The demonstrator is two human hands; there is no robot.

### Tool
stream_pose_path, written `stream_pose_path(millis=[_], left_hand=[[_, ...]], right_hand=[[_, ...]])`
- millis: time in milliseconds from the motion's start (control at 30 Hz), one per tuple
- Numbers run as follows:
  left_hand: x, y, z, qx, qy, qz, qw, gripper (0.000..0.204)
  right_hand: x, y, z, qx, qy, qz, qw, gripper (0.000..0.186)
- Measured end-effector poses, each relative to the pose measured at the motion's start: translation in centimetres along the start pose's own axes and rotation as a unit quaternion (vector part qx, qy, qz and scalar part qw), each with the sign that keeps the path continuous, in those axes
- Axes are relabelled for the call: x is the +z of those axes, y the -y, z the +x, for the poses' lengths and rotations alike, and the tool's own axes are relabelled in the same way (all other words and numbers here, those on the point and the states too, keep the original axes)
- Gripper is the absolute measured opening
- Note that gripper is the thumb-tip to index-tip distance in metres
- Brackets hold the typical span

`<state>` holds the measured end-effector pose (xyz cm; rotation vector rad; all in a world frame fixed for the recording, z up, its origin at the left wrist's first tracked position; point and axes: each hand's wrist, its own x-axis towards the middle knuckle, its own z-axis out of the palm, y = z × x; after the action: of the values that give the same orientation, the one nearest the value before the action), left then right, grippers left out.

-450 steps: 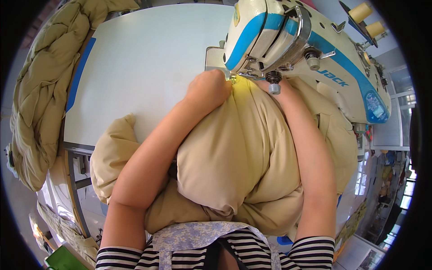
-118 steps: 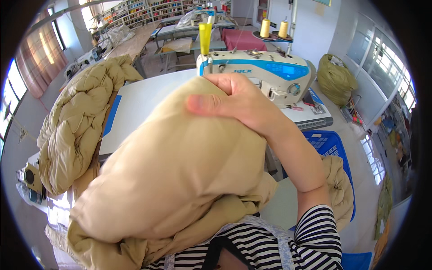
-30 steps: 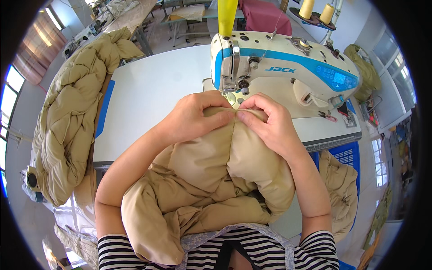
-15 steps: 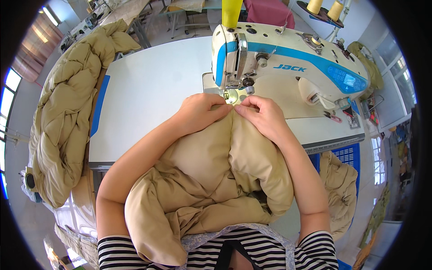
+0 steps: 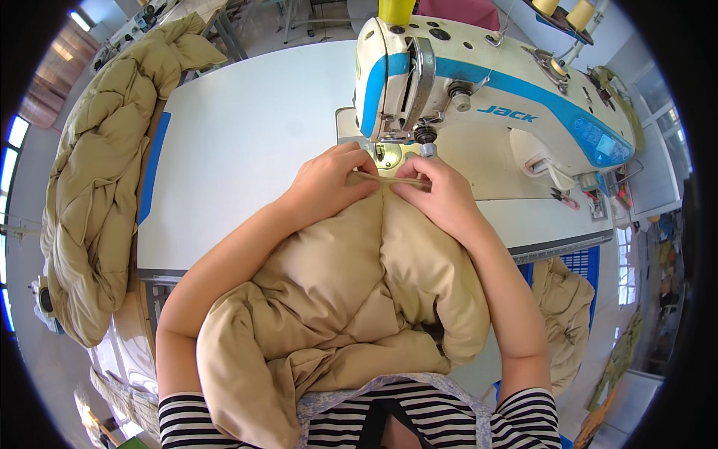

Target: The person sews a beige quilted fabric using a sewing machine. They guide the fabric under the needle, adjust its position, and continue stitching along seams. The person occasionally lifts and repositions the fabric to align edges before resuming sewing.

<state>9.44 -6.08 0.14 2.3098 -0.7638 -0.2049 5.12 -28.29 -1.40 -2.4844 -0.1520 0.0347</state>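
Observation:
A puffy tan padded garment [image 5: 321, 254] lies bunched over my lap and up onto the table's front edge. Its top edge is pinched between my fingers just in front of the sewing machine's needle area. My left hand [image 5: 333, 178] grips that edge left of a vertical seam. On the other side of the seam, my right hand [image 5: 437, 191] pinches the same edge, and a narrow folded strip of fabric shows between the hands. The white and blue sewing machine [image 5: 479, 97] stands right behind them, its lit metal plate [image 5: 387, 155] close to my fingertips.
More tan padded pieces [image 5: 97, 187] hang heaped at the left of the white table [image 5: 239, 135]. Small pink-handled scissors [image 5: 566, 199] lie under the machine's right end. A blue crate [image 5: 582, 263] with tan fabric [image 5: 561, 314] sits at lower right. Thread cones [image 5: 580, 13] stand behind.
The edge held in my hands has been spread so a folded strip shows, and my right fingers have opened out a little. The whole view has shifted slightly, with the machine appearing farther right.

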Motion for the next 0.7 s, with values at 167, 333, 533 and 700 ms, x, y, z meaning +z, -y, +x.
stream_pose_path(millis=[167,333,533,700], left_hand=[[-1.1,-1.9,-1.7,0.138,-0.070,-0.034,0.987,0.023],[-1.8,-3.7,-2.3,0.115,-0.065,-0.043,0.990,0.021],[-1.5,-3.1,-2.1,-0.006,-0.012,-0.096,0.995,0.018],[-0.1,-0.2,0.0,-0.076,0.036,-0.026,0.996,0.032]], right_hand=[[-0.6,0.0,-3.0,-0.040,-0.007,-0.005,0.999,0.046],[-0.8,0.4,-4.1,-0.050,-0.009,-0.007,0.999,0.047],[-0.8,0.3,-3.0,-0.025,0.000,-0.007,1.000,0.048],[0.3,-0.8,-0.4,0.016,0.013,-0.012,1.000,0.049]])
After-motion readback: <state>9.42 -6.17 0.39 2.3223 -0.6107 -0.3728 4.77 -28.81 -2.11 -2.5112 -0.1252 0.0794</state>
